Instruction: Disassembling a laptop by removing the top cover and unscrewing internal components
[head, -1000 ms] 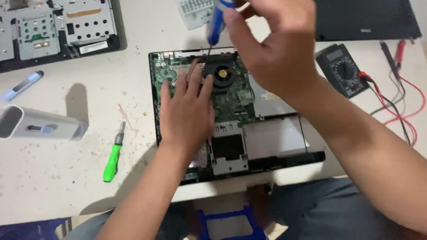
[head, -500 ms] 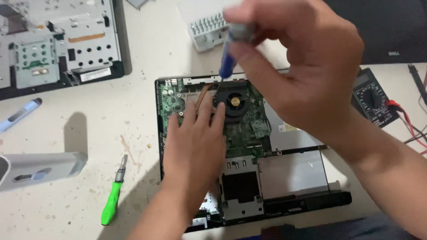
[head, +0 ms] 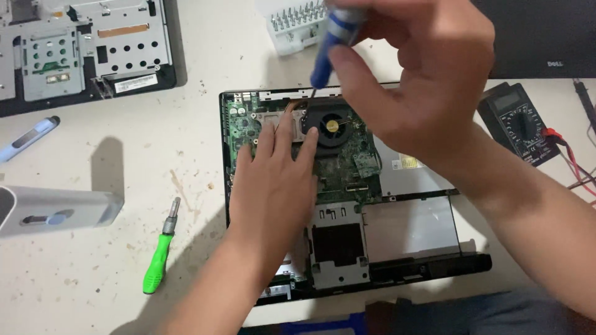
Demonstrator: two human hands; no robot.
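Head view, looking down on a pale worktop (head: 124, 285) where an opened laptop base (head: 347, 198) lies with its green circuit board (head: 344, 164) and round black fan (head: 333, 127) exposed. The right hand (head: 416, 80) is clenched around the handle of a blue screwdriver (head: 332, 43), held nearly upright with a slight tilt; its thin shaft comes down at the upper left edge of the fan, next to a small metal bracket. The very tip is too small to make out, so I cannot tell whether it sits in a screw. The left hand (head: 273, 186) lies flat and released on the circuit board, fingers spread, fingertips touching the board just left of the fan. It grips nothing.

Just behind the laptop base, near the screwdriver handle, stands a white bit holder (head: 292, 28) with rows of metal bits. To the right, a dark multimeter (head: 518, 124) rests on the worktop with red leads (head: 574, 167) trailing from it. At the upper left lies another dismantled laptop part (head: 81, 49) with grey metal plates. A green screwdriver (head: 158, 254) lies well left of the laptop base, a grey handheld tool (head: 56, 208) farther left, and a light blue pen-like tool (head: 28, 139) above that.
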